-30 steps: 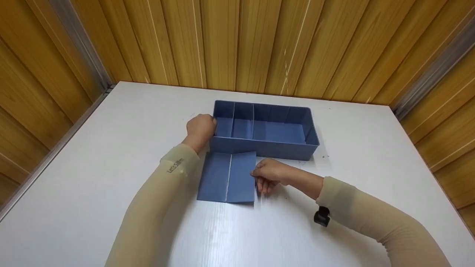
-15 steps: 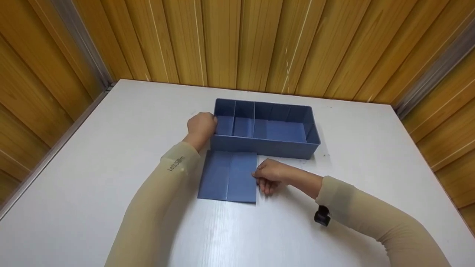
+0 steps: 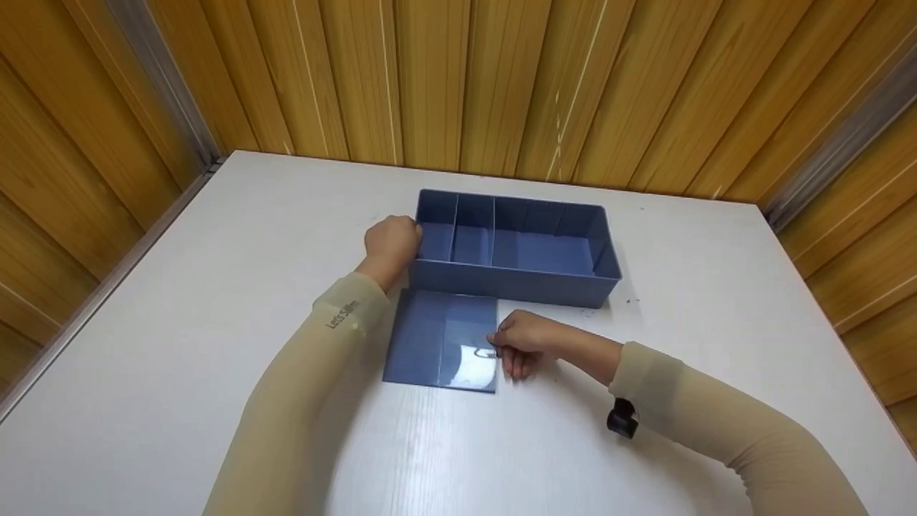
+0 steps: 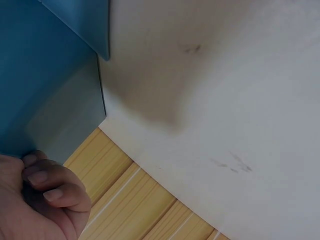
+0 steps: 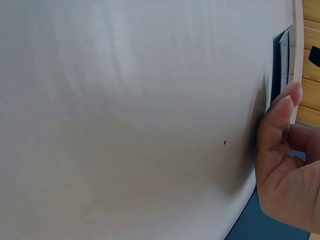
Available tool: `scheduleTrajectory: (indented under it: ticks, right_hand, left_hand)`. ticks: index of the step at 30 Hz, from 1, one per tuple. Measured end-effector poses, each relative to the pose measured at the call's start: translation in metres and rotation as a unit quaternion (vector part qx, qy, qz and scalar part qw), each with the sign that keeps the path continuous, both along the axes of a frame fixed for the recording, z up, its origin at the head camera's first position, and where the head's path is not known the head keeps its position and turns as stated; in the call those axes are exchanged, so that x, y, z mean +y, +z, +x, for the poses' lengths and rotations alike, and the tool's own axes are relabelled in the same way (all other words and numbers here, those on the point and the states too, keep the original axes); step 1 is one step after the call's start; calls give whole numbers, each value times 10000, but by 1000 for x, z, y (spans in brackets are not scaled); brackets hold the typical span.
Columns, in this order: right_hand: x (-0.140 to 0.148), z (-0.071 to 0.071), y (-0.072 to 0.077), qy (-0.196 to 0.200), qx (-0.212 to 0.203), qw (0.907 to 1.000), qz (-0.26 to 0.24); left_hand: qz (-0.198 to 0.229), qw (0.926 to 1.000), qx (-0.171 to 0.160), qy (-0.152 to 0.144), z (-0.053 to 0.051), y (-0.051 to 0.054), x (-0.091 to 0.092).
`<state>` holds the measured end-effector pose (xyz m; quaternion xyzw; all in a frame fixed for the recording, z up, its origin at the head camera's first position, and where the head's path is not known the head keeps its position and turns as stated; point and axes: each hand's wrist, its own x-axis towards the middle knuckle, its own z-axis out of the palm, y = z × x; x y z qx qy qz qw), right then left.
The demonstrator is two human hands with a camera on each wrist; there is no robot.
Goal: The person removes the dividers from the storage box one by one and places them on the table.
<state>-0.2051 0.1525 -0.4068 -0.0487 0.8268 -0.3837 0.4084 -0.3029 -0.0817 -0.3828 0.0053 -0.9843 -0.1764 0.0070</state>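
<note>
A blue bin with two thin cross dividers stands on the white table; its right compartment is the widest. My left hand grips the bin's left end, the thumb at the rim and the other fingers curled against the wall in the left wrist view. In front of the bin lies a flat blue panel with a seam down its middle, its right half bright with a reflection. My right hand pinches the panel's right edge, thumb on top. In the right wrist view the panel shows edge-on, with layered edges.
The white table runs back to a yellow wood-patterned wall. Similar walls with metal corner posts rise at both sides. A small black device sits by my right sleeve.
The panel's right half has come down flatter, and the pale gap along its middle has narrowed to a thin seam. A glare now shows on it. Both hands stay nearly in place.
</note>
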Motion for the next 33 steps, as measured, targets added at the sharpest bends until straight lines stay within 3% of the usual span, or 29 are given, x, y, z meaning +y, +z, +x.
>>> scheduleTrajectory:
  ticks: [7, 23, 33]
  right_hand:
    - [1, -2, 2, -70, -21, 10000, 1]
    - [2, 0, 1, -16, -92, 9999, -141]
    - [1, 1, -3, -73, -80, 9998, -150]
  left_hand:
    - [18, 10000, 72, -22, -2, 3, 1]
    - [-193, 9998, -8, -80, -2, 3, 3]
    - [-104, 9999, -64, 10, 0, 0, 1]
